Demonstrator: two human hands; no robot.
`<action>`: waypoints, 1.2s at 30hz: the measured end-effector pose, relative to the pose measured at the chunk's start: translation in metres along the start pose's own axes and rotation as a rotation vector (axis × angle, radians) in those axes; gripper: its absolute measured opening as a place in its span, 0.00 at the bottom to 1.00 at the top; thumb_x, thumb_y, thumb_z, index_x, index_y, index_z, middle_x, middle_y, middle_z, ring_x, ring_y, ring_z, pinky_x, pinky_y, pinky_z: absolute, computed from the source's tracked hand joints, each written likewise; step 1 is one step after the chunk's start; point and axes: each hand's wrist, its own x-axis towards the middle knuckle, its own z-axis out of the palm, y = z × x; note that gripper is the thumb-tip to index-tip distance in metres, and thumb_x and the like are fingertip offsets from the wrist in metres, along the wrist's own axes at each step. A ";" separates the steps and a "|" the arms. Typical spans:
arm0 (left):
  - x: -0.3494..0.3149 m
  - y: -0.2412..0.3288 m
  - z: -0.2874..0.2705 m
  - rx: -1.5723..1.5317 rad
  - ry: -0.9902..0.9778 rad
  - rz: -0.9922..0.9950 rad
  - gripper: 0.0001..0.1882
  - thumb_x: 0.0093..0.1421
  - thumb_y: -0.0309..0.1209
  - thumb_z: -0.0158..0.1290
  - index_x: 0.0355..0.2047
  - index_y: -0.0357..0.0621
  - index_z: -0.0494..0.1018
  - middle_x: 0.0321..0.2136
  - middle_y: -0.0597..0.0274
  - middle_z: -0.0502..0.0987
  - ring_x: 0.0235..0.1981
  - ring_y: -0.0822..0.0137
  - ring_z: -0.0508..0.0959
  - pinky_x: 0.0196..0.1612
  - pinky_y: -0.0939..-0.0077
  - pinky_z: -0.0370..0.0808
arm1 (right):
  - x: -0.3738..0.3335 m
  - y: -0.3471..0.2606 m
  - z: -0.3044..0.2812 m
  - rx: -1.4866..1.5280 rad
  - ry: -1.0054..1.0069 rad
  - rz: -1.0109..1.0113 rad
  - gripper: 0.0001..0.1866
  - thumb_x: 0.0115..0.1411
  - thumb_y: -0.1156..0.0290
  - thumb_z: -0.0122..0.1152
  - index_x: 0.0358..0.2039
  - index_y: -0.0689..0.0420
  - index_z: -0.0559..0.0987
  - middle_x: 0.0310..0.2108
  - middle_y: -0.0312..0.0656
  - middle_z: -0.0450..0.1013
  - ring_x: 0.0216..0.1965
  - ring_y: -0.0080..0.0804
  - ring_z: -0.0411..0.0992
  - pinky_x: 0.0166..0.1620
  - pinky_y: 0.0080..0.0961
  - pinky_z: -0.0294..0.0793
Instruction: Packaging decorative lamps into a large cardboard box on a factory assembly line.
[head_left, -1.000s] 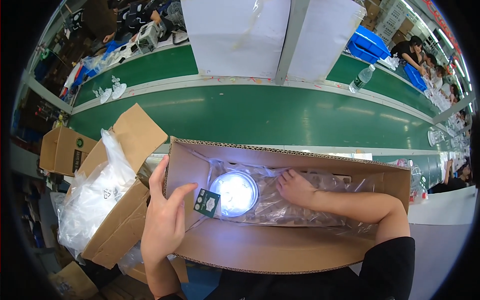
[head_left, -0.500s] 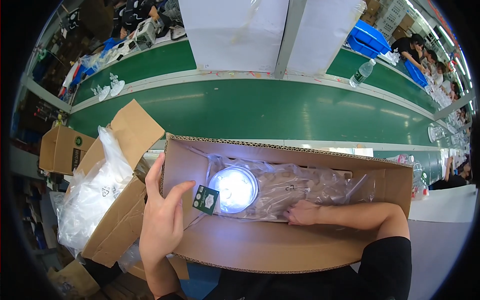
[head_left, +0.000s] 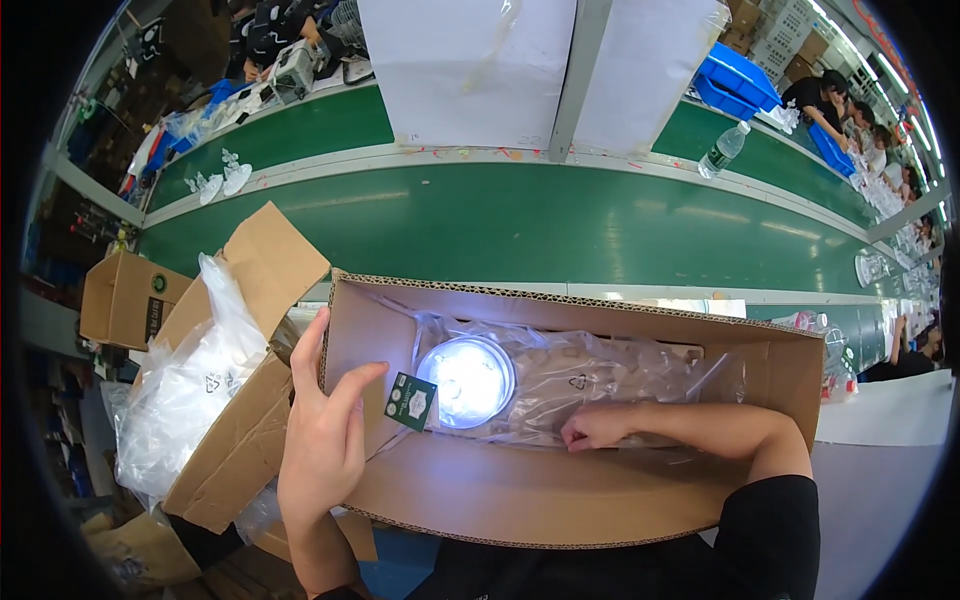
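Note:
A long open cardboard box stands in front of me. Inside it lies a clear plastic bag with brown cardboard-like pieces showing through. Toward the box's left end a round clear disc-shaped lamp glows bright white. A small dark green printed tag lies against its left side. My right hand is inside the box, its fingers curled closed on the near edge of the bag. My left hand is at the box's left wall, index finger and thumb spread apart, holding nothing; its other fingers are partly hidden.
At left, a cardboard carton holds white plastic bags; a smaller carton stands behind it. Beyond the box runs a green work surface. A clear bottle and blue bins are at far right, near other people.
My right hand has shifted slightly left along the bag's near edge, and its fingers are curled tighter. The bag's film has moved a little. My left hand has stayed nearly still.

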 end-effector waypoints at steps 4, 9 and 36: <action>0.000 0.001 -0.001 -0.010 0.001 -0.005 0.24 0.54 0.10 0.43 0.47 0.38 0.79 0.71 0.36 0.52 0.70 0.33 0.60 0.71 0.50 0.60 | 0.003 0.002 -0.005 0.439 -0.386 0.113 0.17 0.71 0.57 0.57 0.39 0.60 0.80 0.28 0.40 0.78 0.34 0.29 0.78 0.37 0.32 0.77; -0.001 0.001 -0.001 -0.005 -0.006 0.003 0.23 0.54 0.11 0.44 0.47 0.38 0.79 0.71 0.36 0.52 0.70 0.33 0.61 0.71 0.50 0.60 | -0.001 0.010 -0.008 0.516 -0.402 0.160 0.18 0.73 0.56 0.54 0.42 0.60 0.79 0.30 0.39 0.78 0.30 0.27 0.78 0.33 0.30 0.79; -0.004 0.001 -0.001 -0.024 -0.009 -0.002 0.24 0.54 0.10 0.41 0.46 0.38 0.78 0.72 0.40 0.50 0.73 0.36 0.56 0.71 0.52 0.58 | 0.032 0.064 -0.012 0.676 0.722 0.152 0.19 0.66 0.66 0.65 0.54 0.56 0.72 0.38 0.40 0.77 0.38 0.30 0.79 0.40 0.30 0.79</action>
